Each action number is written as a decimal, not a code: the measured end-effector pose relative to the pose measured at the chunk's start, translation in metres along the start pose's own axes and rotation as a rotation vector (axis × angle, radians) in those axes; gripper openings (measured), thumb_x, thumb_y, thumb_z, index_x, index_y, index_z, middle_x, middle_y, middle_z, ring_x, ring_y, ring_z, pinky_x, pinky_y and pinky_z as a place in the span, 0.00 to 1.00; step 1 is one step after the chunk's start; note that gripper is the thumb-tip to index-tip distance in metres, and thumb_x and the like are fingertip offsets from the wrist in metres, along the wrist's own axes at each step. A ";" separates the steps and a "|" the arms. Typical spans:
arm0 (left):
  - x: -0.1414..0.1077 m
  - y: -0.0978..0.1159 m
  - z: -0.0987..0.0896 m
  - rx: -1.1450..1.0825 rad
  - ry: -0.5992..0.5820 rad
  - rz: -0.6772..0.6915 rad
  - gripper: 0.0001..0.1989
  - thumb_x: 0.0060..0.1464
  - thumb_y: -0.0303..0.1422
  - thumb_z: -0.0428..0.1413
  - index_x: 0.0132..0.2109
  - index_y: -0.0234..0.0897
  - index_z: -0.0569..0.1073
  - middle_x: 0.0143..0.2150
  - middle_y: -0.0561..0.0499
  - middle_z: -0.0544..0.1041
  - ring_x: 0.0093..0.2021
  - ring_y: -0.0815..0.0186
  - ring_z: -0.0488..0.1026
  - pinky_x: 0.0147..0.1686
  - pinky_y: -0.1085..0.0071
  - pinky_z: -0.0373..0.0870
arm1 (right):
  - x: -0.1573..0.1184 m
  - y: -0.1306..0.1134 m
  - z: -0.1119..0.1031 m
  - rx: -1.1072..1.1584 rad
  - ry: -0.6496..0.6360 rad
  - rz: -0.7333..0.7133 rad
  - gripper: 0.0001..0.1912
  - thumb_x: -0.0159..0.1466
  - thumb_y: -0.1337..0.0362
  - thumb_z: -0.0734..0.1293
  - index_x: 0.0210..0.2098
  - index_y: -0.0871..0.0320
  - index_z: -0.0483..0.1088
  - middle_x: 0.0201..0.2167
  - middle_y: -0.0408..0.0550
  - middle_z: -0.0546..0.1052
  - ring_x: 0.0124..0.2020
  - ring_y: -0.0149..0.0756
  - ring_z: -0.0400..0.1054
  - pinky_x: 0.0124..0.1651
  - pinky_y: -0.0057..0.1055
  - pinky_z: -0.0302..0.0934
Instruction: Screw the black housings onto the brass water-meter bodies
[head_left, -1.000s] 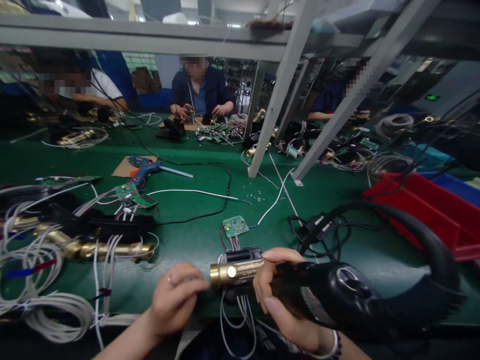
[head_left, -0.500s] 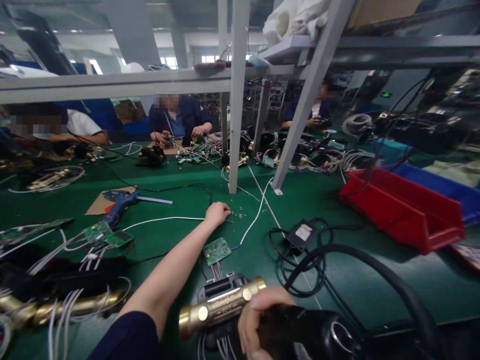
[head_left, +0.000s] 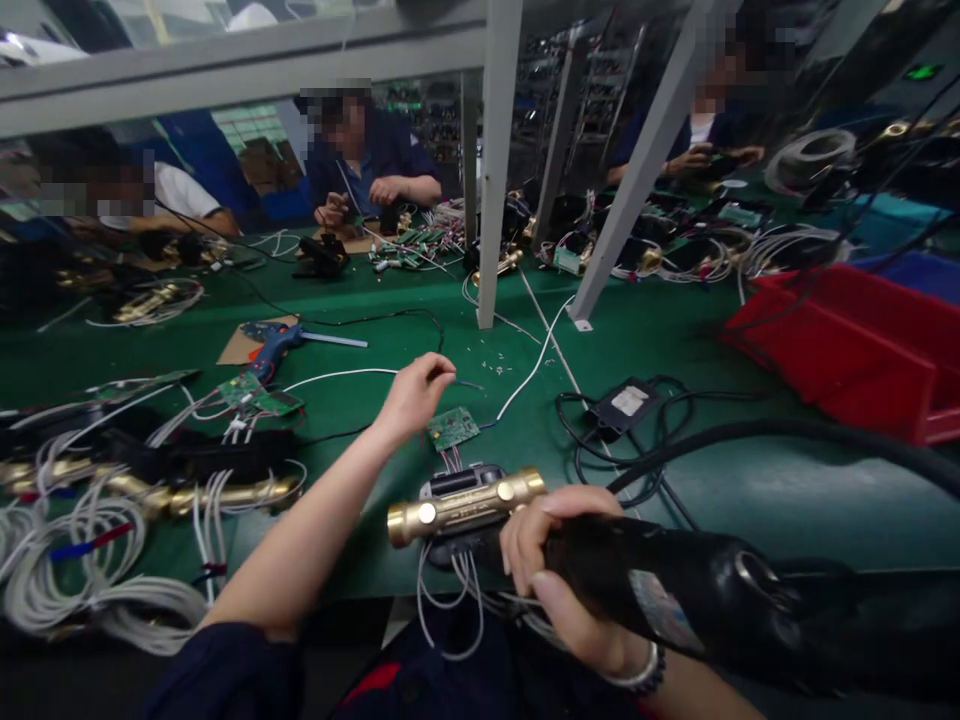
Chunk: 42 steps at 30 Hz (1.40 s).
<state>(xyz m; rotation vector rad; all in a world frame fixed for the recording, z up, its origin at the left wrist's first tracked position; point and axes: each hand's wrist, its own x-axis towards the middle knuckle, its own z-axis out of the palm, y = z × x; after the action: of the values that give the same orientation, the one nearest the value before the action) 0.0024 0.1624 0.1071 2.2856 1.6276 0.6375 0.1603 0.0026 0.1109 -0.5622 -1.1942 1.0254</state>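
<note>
My left hand (head_left: 420, 388) is above the table, thumb and fingers pinched together; whatever they hold is too small to make out. Several tiny screw-like pieces (head_left: 499, 368) lie scattered just beyond it. My right hand (head_left: 562, 560) is wrapped around a thick black electric screwdriver (head_left: 660, 575) with a cable; its tip is hidden. Left of that hand, a brass pipe fitting (head_left: 465, 506) lies across a black housing (head_left: 457, 480) at the table's near edge. Thin wires join the housing to a green circuit board (head_left: 454, 427) close to my left hand.
A blue glue gun (head_left: 274, 350) lies at left, above wired brass assemblies (head_left: 165, 495). A black power box (head_left: 621, 405) with coiled cable sits right of centre. Farther right is a red bin (head_left: 847, 350). Metal posts (head_left: 496, 180) rise midtable; co-workers sit beyond.
My view has tilted down, bringing more of the near edge into sight. My left hand has drawn back a little from the small pieces. My right hand still grips the screwdriver.
</note>
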 end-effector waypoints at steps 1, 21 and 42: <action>-0.024 0.008 -0.014 -0.030 0.057 0.023 0.05 0.59 0.26 0.50 0.40 0.36 0.70 0.38 0.52 0.75 0.40 0.69 0.71 0.41 0.71 0.68 | 0.001 -0.002 0.000 0.012 -0.013 -0.024 0.17 0.58 0.67 0.64 0.46 0.51 0.59 0.19 0.35 0.63 0.17 0.29 0.58 0.23 0.30 0.58; -0.188 0.034 0.055 0.116 0.513 0.265 0.04 0.58 0.29 0.54 0.36 0.35 0.74 0.22 0.54 0.72 0.22 0.70 0.66 0.26 0.73 0.60 | -0.011 -0.011 0.014 0.037 0.048 -0.124 0.14 0.62 0.66 0.64 0.47 0.52 0.61 0.20 0.37 0.64 0.18 0.29 0.59 0.23 0.29 0.57; -0.203 0.018 0.074 -0.133 0.521 0.167 0.06 0.57 0.30 0.56 0.41 0.35 0.76 0.22 0.54 0.70 0.22 0.71 0.66 0.25 0.74 0.64 | 0.004 -0.019 0.015 0.039 0.009 0.046 0.16 0.60 0.64 0.67 0.46 0.50 0.62 0.22 0.37 0.66 0.20 0.29 0.62 0.27 0.32 0.59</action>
<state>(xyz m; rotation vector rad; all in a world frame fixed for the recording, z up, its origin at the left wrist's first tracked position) -0.0023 -0.0312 0.0108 2.2937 1.5339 1.4343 0.1531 -0.0046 0.1330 -0.5652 -1.1558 1.0816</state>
